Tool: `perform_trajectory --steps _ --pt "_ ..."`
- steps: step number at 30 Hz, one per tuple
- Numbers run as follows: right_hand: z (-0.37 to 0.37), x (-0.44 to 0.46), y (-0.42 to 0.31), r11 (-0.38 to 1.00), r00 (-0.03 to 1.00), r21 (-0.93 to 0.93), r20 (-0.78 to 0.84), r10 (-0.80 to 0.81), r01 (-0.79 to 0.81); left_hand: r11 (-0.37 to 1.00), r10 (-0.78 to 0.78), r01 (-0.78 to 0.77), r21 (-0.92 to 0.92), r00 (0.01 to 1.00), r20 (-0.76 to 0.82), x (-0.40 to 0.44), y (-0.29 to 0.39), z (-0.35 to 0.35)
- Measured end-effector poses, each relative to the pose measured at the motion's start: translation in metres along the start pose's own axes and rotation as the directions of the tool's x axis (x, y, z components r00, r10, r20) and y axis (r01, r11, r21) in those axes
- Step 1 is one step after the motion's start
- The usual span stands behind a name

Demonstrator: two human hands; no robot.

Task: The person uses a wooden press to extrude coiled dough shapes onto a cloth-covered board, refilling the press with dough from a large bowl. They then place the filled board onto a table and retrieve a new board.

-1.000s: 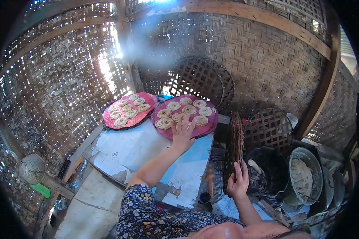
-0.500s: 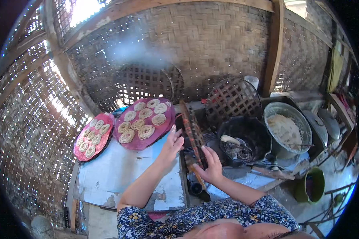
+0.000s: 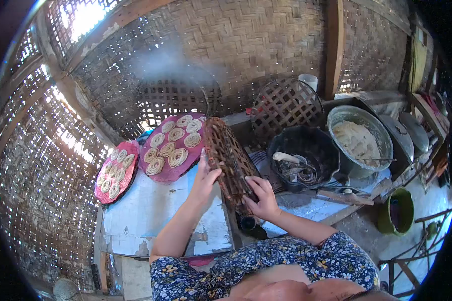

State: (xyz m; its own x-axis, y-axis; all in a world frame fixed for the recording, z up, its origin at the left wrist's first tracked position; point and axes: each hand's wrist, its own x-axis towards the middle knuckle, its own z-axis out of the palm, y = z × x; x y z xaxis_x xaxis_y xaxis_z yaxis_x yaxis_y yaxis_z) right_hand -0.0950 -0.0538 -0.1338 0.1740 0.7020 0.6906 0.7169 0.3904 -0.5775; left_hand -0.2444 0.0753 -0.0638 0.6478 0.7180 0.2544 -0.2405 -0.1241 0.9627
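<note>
Between my hands a dark woven tray (image 3: 228,160) stands on edge, tilted, with its lattice showing. My left hand (image 3: 204,180) is closed on its left side. On its right side my right hand (image 3: 262,197) grips the lower part, fingers over the rim. Just left of it lies a round tray with a magenta cover (image 3: 158,130), bearing several pale noodle coils (image 3: 177,157). Farther left is a second round tray with a pink cover (image 3: 130,173) and several more coils. Both rest on the worn white-blue table (image 3: 150,220).
Right of the tray are a black basin (image 3: 306,145) with utensils, a metal pot (image 3: 389,145) of pale dough and a lattice basket (image 3: 288,105). A green bucket (image 3: 399,210) stands on the floor at the right. Woven walls (image 3: 246,45) enclose the corner.
My left hand has left the noodle coils and moved right to take hold of the woven tray. That tray has turned, showing more of its face. The view has swung right.
</note>
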Motion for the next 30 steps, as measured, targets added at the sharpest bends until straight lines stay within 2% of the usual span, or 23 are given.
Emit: perform_trajectory --steps 3,7,8,10,12,13,15,20,23,24,27,28,30 --pt "-0.019 0.003 0.008 0.998 1.000 -0.058 -0.025 -0.005 0.003 1.000 -0.008 0.008 -0.007 1.000 -0.029 -0.004 -0.005 -0.003" --pt "-0.059 0.010 0.011 0.990 0.951 -0.099 -0.301 0.065 -0.099 1.000 -0.008 0.008 -0.015 0.999 -0.035 -0.013 0.009 0.003" --pt "-0.072 0.008 0.012 0.989 0.939 -0.085 -0.332 0.085 -0.120 0.993 -0.058 0.043 -0.107 0.988 -0.145 -0.019 0.017 0.014" --pt "-0.103 0.011 0.003 0.989 0.898 -0.091 -0.434 0.068 -0.119 0.999 -0.032 0.028 -0.037 0.990 -0.140 -0.021 0.011 0.005" --pt "-0.129 0.006 0.005 0.951 0.837 0.227 -0.461 0.295 -0.211 1.000 -0.019 0.016 -0.018 0.987 -0.161 -0.021 0.006 0.001" --pt "-0.140 0.002 0.011 0.881 0.782 0.414 -0.460 0.421 -0.230 1.000 -0.021 0.018 -0.017 0.985 -0.170 -0.022 0.005 0.001" --pt "-0.162 -0.002 0.014 0.664 0.676 0.736 -0.423 0.604 -0.133 0.999 -0.032 0.030 -0.014 0.982 -0.184 -0.025 0.002 -0.002" --pt "-0.185 -0.028 0.065 0.507 0.520 0.862 -0.433 0.737 -0.001 0.999 -0.050 0.043 -0.032 0.972 -0.230 -0.029 0.006 0.003" --pt "-0.183 -0.045 0.089 0.378 0.409 0.926 -0.345 0.845 -0.001 0.999 0.020 -0.011 0.036 0.972 -0.235 -0.031 0.001 0.001" --pt "-0.183 -0.048 0.092 0.346 0.367 0.938 -0.316 0.875 -0.019 0.996 -0.093 0.091 -0.020 0.941 -0.324 -0.037 0.010 0.010" --pt "-0.179 -0.060 0.116 0.301 0.289 0.954 -0.284 0.914 -0.015 0.995 -0.029 0.078 0.068 0.843 -0.538 -0.050 0.010 0.002" --pt "-0.177 -0.070 0.139 0.259 0.315 0.966 -0.242 0.918 -0.014 0.992 -0.067 0.117 0.056 0.833 -0.550 -0.060 0.020 -0.002" --pt "-0.176 -0.079 0.158 0.270 0.335 0.961 -0.236 0.912 -0.059 0.997 0.073 -0.066 0.035 0.800 -0.596 -0.079 0.038 0.004"
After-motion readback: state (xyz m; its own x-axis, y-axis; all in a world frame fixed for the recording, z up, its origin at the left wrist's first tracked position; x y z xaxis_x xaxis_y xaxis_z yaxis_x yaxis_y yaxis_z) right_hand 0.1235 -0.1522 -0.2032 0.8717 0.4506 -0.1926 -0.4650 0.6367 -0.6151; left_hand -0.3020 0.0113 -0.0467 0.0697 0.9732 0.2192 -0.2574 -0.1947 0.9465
